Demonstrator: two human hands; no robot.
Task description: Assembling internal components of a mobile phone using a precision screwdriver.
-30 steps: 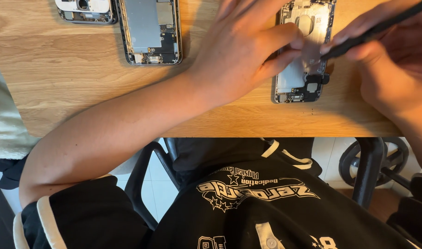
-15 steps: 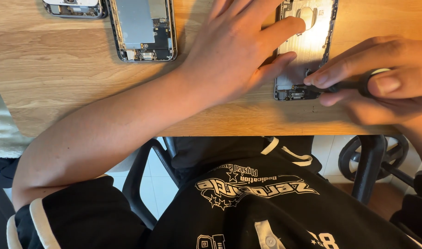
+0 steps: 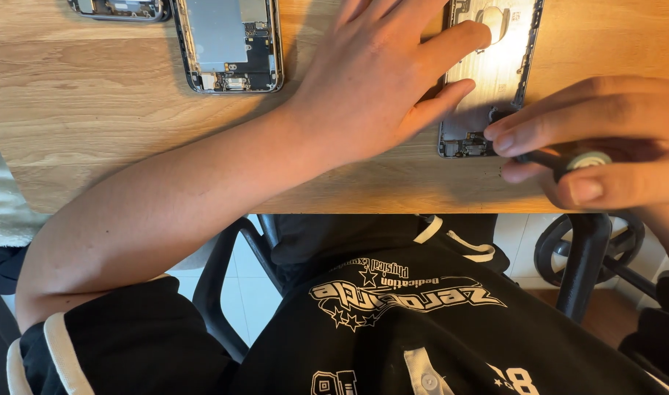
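My left hand (image 3: 389,77) lies flat on the wooden table, its fingers pressing the left side of an opened phone shell (image 3: 495,80) with a bare silver inside. My right hand (image 3: 605,143) grips a dark-handled screwdriver (image 3: 568,159) held nearly end-on to the camera, the fingertips at the shell's lower right corner. The tool's tip is hidden behind my fingers.
A second opened phone body (image 3: 228,44) with a grey plate and circuit parts lies at the table's upper left, and another phone part (image 3: 119,9) sits at the top edge. The wooden table (image 3: 93,110) ends just below my hands. A black chair frame (image 3: 587,263) stands below the table.
The right hand has turned the screwdriver from a slanted hold to nearly end-on and dropped to the shell's lower right corner. The left hand stays on the shell, which looks emptier inside.
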